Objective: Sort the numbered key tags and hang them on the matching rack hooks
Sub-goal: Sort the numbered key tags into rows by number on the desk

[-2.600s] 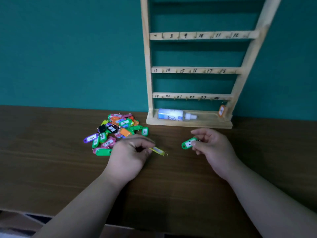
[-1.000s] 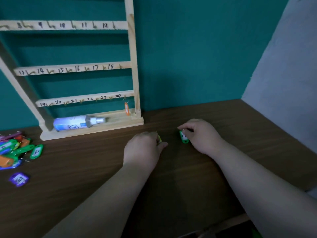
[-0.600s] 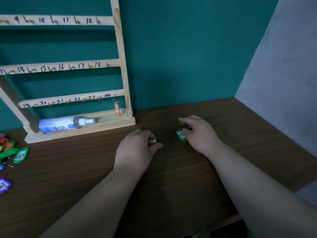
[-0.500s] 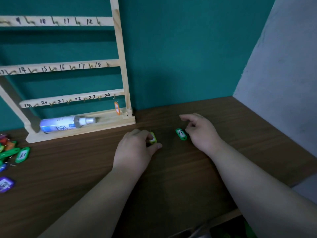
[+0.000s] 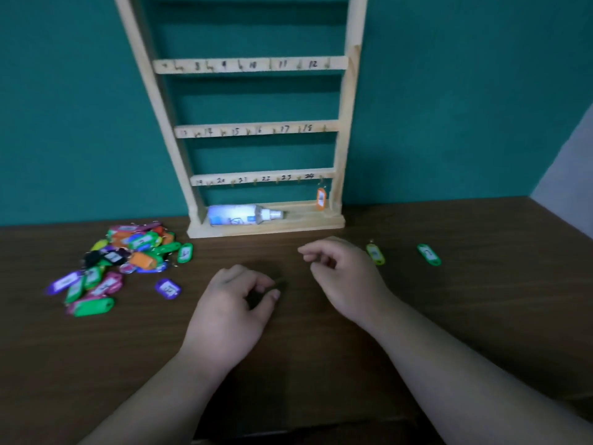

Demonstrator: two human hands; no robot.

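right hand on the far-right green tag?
Apart. The head view shows bare table and a yellow-green tag between the right hand and the green tag.

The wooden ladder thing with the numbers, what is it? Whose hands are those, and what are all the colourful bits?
It is a wooden rack with little hooks, each with a number written beside it. The picture comes from a camera worn on a person's head, so you look down at that person's own two hands. The colourful bits are plastic key tags with number labels. Most lie in a pile on the brown table, left of the rack, with a purple tag a little apart. A yellow-green tag and a green tag lie by themselves on the right. One orange tag already hangs on the hook by 24. A white bottle lies on the rack's base. The left hand and the right hand are over the table, fingers loosely curled, holding nothing.
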